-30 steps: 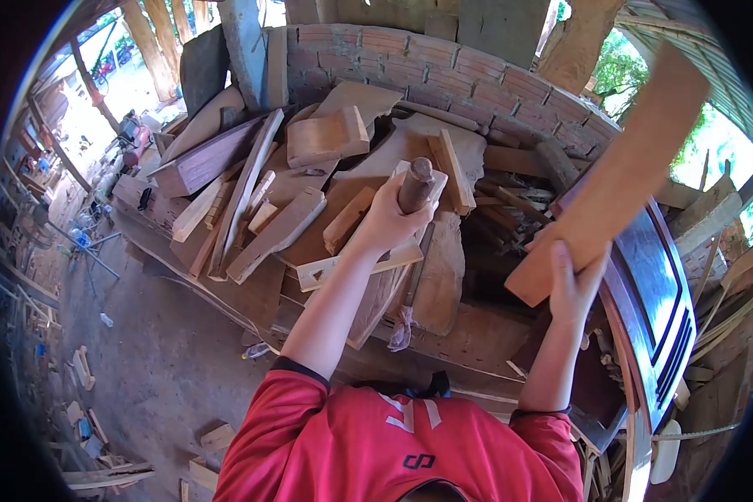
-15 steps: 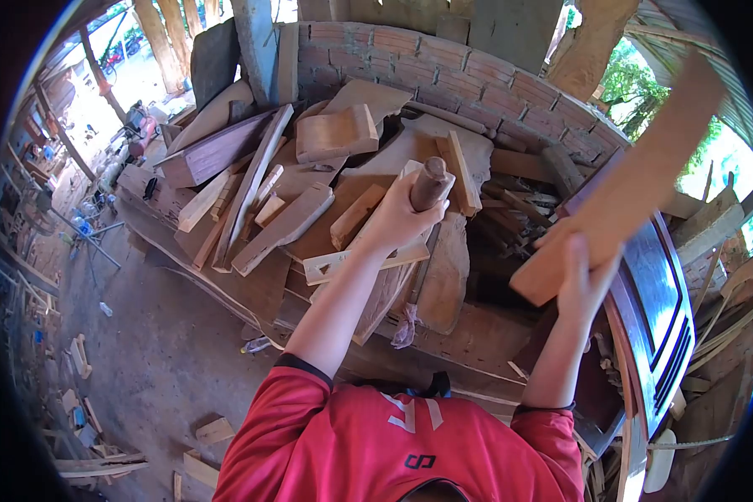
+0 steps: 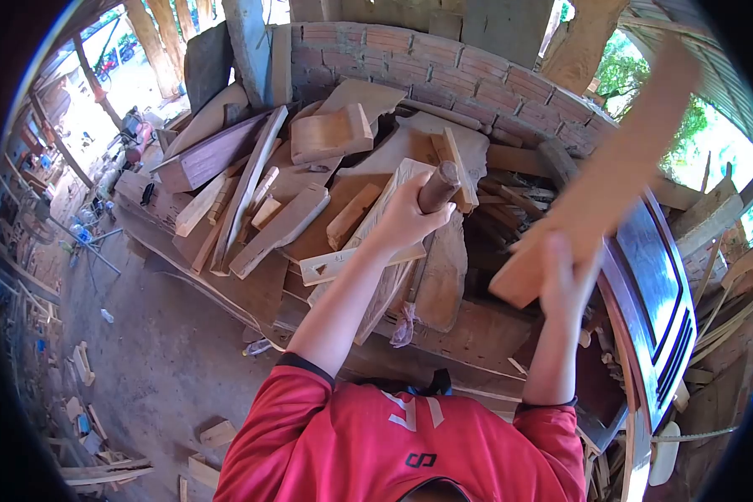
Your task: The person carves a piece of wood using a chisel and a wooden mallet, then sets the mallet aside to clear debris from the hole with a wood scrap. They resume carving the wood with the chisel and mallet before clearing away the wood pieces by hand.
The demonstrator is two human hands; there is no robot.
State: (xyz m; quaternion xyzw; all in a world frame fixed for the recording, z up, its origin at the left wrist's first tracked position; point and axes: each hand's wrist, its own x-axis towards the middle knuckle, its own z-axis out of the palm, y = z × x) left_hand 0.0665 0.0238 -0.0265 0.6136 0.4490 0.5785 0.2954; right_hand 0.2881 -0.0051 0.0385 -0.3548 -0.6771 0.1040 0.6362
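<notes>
My left hand (image 3: 406, 219) is closed around a dark round wooden post (image 3: 438, 187) that stands up from the scrap pile. My right hand (image 3: 564, 280) grips the lower end of a long light plank (image 3: 604, 186), which slants up and to the right above the pile. A flat triangular offcut frame (image 3: 356, 261) lies just under my left wrist. My red shirt (image 3: 402, 439) fills the bottom of the view.
A heap of planks and offcuts (image 3: 276, 180) leans against a curved brick wall (image 3: 468, 71). A dark panelled door (image 3: 657, 284) lies at the right. Bare dirt floor (image 3: 151, 351) with scattered wood scraps is at the left.
My right hand has brought the plank's lower end slightly left and down. My left hand and the post have shifted a little to the right.
</notes>
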